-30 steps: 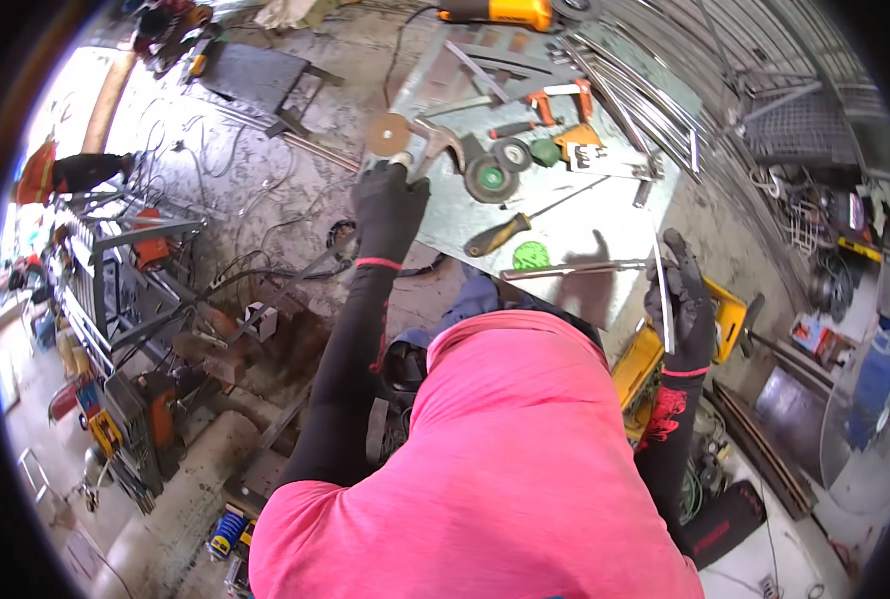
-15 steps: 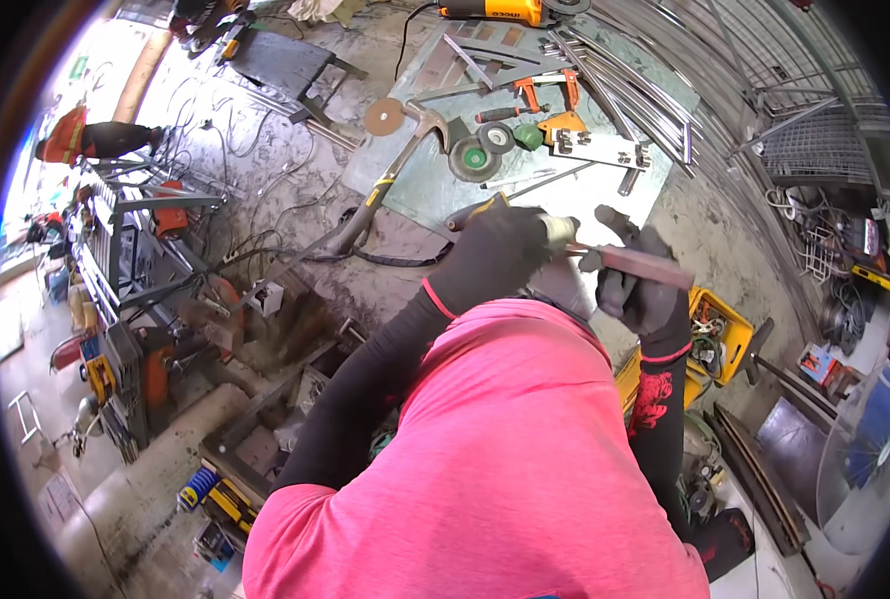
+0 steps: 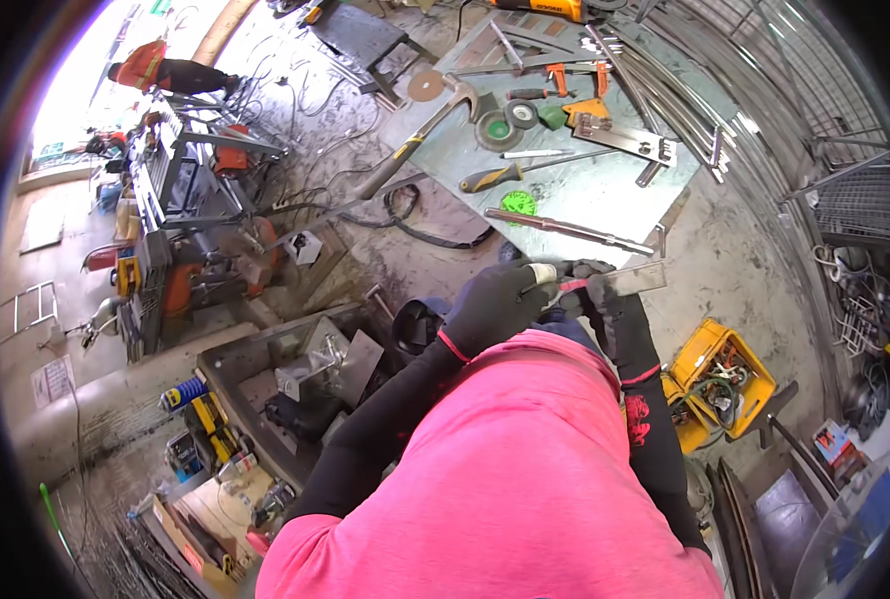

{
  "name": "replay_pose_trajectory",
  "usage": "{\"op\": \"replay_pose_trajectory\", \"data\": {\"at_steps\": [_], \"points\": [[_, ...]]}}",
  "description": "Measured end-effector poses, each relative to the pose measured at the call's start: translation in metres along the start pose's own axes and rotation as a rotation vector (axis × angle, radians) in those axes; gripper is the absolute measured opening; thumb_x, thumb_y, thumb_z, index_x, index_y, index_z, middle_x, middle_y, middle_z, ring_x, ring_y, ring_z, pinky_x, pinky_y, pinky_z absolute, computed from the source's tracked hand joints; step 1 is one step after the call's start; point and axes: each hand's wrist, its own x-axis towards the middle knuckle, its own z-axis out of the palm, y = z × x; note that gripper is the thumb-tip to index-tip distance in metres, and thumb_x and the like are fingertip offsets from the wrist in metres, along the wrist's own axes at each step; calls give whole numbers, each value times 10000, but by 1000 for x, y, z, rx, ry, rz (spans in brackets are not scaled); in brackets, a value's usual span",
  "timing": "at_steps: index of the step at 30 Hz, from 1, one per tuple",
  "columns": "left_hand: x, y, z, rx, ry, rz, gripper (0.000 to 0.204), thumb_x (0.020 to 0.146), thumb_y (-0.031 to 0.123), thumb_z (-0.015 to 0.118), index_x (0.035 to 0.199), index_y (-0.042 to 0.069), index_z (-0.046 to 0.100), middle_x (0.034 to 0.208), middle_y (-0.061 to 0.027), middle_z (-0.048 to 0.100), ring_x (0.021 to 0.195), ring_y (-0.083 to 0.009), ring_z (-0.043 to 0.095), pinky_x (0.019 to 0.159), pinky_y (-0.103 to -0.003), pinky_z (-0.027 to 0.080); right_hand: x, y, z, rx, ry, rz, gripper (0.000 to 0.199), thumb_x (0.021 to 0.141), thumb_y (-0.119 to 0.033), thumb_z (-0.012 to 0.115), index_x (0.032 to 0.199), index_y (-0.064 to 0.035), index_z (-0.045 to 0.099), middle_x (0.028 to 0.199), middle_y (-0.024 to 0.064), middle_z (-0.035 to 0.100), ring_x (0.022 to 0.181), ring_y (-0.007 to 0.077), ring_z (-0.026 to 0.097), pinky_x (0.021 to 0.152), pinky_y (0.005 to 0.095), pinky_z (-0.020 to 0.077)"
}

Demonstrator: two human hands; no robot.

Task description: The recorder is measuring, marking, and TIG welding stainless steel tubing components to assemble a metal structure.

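My right hand (image 3: pixel 607 298), in a dark glove, is closed around a flat rectangular metal strip (image 3: pixel 640 282), which sticks out to its right. My left hand (image 3: pixel 505 303), also gloved, is closed close beside it. A whitish patch shows at the left fingertips; whether it is tape or a held piece I cannot tell. Between the hands runs a thin reddish bar (image 3: pixel 573 285), partly hidden by the fingers. Just beyond them, a brownish metal rod (image 3: pixel 565 230) lies on the worktable (image 3: pixel 435 165), near a bright green round piece (image 3: pixel 518 204) and a yellow-black handled screwdriver (image 3: pixel 491 178).
A hammer (image 3: pixel 415 140), grinding discs (image 3: pixel 495 130), an orange clamp (image 3: pixel 577 80) and long metal tubes (image 3: pixel 644 90) cover the table. A yellow crate (image 3: pixel 729 374) stands at right. At left are a metal bin (image 3: pixel 265 349) and a hose loop (image 3: pixel 435 235).
Both hands have come nearer my body and closer together, with the flat strip still in the right hand. The view has shifted, and the rod and screwdriver on the table now show.
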Motion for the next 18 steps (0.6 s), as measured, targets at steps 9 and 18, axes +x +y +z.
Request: {"op": "replay_pose_trajectory", "data": {"at_steps": [9,18], "points": [[50,-64,-6,726,258,293,436,884,221,752,1301,96,719,1358,-139,637,1270,-348,572,1037,-514,457,-42,5,-52,49,354,-268,441,1112,-439,606,1263,-25,631,1304,148,689,890,201,701,806,385,586],[90,-95,3,847,148,414,135,913,176,667,1002,150,765,1006,-94,703,941,-311,674,818,-485,484,-11,35,-109,659,383,-78,409,1085,-500,611,919,-138,703,1222,132,774,658,183,637,625,383,541]]}}
